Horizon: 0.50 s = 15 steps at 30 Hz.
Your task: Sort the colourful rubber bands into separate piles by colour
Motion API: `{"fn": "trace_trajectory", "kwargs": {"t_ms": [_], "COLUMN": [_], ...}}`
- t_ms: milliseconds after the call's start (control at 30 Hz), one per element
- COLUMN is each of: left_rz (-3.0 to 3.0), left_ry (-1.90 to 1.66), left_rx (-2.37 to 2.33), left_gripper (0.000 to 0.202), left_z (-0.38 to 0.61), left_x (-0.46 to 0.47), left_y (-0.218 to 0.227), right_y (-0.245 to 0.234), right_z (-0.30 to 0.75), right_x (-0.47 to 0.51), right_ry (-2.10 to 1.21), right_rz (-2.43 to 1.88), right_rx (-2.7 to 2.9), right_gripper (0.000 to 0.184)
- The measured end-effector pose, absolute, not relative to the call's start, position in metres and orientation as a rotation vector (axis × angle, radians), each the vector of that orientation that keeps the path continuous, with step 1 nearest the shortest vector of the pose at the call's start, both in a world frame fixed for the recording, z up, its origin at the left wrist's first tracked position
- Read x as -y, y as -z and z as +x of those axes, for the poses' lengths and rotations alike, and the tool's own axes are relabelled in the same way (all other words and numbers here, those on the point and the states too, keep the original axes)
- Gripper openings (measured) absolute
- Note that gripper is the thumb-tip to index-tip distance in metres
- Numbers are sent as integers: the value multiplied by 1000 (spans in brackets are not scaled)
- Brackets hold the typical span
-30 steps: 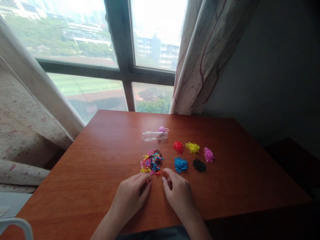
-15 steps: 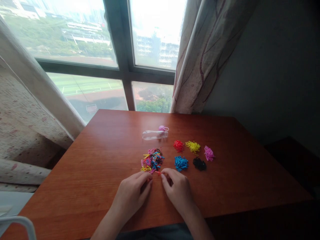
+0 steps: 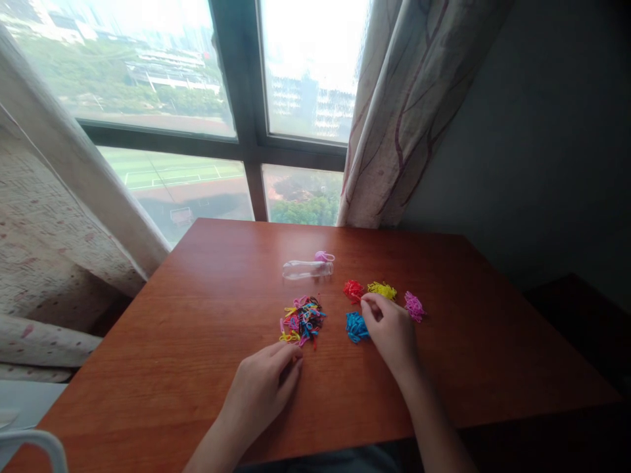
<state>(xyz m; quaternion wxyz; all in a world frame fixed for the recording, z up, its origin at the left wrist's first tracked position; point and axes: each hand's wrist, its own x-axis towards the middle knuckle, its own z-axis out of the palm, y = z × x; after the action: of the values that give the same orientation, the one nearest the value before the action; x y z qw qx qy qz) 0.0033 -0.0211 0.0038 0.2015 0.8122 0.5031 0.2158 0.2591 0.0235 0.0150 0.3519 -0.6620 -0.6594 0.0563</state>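
Observation:
A heap of mixed coloured rubber bands (image 3: pixel 302 318) lies in the middle of the brown table (image 3: pixel 207 315). To its right sit small sorted piles: red (image 3: pixel 352 290), yellow (image 3: pixel 381 290), pink (image 3: pixel 414 305) and blue (image 3: pixel 355 326). My right hand (image 3: pixel 390 330) reaches over these piles, fingertips pinched right beside the red pile; it hides the black pile. What the pinch holds is too small to make out. My left hand (image 3: pixel 263 384) rests on the table just below the mixed heap, fingers loosely curled.
A clear small bottle (image 3: pixel 306 269) lies on its side behind the heap, with a pink cap (image 3: pixel 323 256) by it. Curtains hang left and right of the window. A white chair edge (image 3: pixel 29 447) shows at the bottom left.
My right hand has moved from the near edge of the mixed heap up and to the right, to the red pile, and now covers the black pile. The left hand has stayed put.

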Motion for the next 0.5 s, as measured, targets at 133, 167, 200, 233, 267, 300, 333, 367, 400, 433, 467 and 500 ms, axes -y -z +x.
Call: {"fn": "trace_trajectory", "kwargs": {"t_ms": [133, 167, 200, 233, 267, 300, 333, 367, 400, 433, 467, 500], "left_rz": [2263, 2263, 2263, 2263, 2262, 2261, 2258, 2254, 2249, 2244, 2239, 2237], "left_ry": [-574, -568, -563, -558, -554, -551, -548, -546, -544, -544, -544, -543], "left_rx": [-1415, -1417, -1419, -1419, -1418, -1417, -1415, -1413, -1412, -1412, -1411, -1410], "left_gripper": [18, 18, 18, 18, 18, 18, 18, 18, 18, 18, 18, 18], "left_z": [3, 3, 3, 3, 3, 3, 3, 3, 3, 3, 3, 3], "left_x": [21, 21, 21, 21, 21, 21, 21, 21, 21, 21, 21, 21], "left_y": [-2, -2, -2, -2, -2, -2, -2, -3, -3, -3, -3, -2], "right_y": [-12, -10, -9, -7, -6, -6, -6, -6, -6, -6, -7, -7], "right_z": [268, 268, 268, 268, 267, 266, 266, 265, 264, 264, 264, 264], "right_x": [-47, -50, -52, -54, -54, -54, -54, -53, -52, -52, -52, -52], "right_ry": [-56, -43, -32, -22, -15, -11, -11, -12, -14, -16, -15, -12], "right_rz": [-1835, -1857, -1872, -1881, -1886, -1888, -1890, -1894, -1902, -1913, -1925, -1938], "right_rx": [1771, 1785, 1795, 1802, 1806, 1811, 1815, 1817, 1817, 1818, 1819, 1821], "right_gripper": [19, 18, 17, 17, 17, 16, 16, 16, 16, 15, 15, 15]}}
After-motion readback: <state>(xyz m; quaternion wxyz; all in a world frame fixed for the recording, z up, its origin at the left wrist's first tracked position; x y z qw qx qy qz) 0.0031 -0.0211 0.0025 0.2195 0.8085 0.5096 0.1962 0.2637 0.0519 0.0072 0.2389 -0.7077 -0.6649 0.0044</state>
